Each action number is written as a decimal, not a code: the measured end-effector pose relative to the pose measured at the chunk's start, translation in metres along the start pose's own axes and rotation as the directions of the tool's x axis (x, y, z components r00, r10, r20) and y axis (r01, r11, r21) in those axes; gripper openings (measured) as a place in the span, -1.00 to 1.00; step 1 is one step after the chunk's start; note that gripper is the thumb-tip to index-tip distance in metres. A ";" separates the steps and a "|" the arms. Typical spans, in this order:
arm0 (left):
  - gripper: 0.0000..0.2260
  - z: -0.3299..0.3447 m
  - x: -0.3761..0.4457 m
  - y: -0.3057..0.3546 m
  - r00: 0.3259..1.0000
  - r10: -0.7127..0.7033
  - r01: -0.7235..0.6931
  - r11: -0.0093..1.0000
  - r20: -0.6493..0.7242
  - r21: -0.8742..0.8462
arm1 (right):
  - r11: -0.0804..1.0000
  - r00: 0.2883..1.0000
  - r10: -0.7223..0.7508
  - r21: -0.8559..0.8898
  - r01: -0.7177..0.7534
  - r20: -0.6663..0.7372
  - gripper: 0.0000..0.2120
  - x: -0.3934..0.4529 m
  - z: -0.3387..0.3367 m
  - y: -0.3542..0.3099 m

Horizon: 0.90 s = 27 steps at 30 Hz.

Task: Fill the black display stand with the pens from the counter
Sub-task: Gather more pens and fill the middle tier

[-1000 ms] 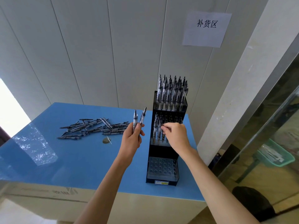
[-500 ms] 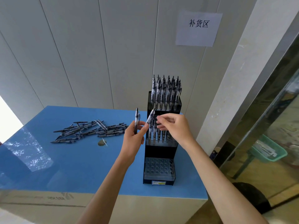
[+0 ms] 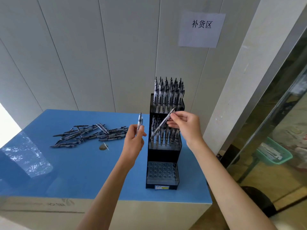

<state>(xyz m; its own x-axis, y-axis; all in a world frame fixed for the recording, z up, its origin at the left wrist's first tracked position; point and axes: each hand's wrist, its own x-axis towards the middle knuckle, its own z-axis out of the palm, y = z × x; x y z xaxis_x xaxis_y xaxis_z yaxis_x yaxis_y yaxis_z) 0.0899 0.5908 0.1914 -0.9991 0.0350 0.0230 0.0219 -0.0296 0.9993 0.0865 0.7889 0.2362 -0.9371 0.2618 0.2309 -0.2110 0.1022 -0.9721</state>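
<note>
The black display stand [image 3: 163, 155] stands on the blue counter [image 3: 74, 163] at its right end. Its top tier is packed with upright pens, its middle tier holds several, and its bottom tier shows bare holes. My right hand [image 3: 186, 127] pinches one pen [image 3: 162, 126], tilted with its lower end over the middle tier's left side. Just left of the stand, my left hand [image 3: 134, 138] holds another pen [image 3: 139, 122] upright. A loose pile of pens [image 3: 88, 135] lies on the counter further left.
A small round object [image 3: 103, 146] lies on the counter near the pile. The wall behind carries a paper sign [image 3: 201, 29]. Right of the counter are a pillar, a glass door and a green basket [image 3: 274, 152] on the floor.
My right hand has taken one of the two pens from my left hand and carried it, tilted, over to the middle tier. My left hand now holds a single pen.
</note>
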 end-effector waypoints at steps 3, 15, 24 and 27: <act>-0.78 -0.009 0.002 -0.002 0.999 0.023 -0.024 1.000 -0.027 -0.020 | 0.968 0.988 -0.151 -0.210 0.139 -0.039 -0.94 0.003 -0.006 0.004; -0.78 -0.018 0.002 0.000 0.994 0.098 -0.095 0.994 -0.048 0.057 | 0.792 0.946 -0.316 -0.528 0.306 0.075 -0.92 0.000 0.006 0.021; -0.78 -0.015 -0.001 0.000 0.994 0.112 -0.111 0.991 -0.012 0.075 | 0.782 0.962 -0.254 -0.564 0.266 0.102 -0.92 -0.003 0.008 0.034; -0.77 -0.012 -0.002 -0.001 0.995 0.098 -0.097 0.992 -0.004 0.078 | 0.781 0.974 -0.195 -0.582 0.226 0.116 -0.91 -0.008 0.008 0.046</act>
<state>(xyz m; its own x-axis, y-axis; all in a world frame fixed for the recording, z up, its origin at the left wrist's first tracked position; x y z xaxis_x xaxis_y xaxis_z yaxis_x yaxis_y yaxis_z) 0.0919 0.5784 0.1902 -0.9923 0.0280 0.1207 0.1219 0.0457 0.9915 0.0817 0.7834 0.1897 -0.9036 0.1240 0.4101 -0.2147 0.6973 -0.6839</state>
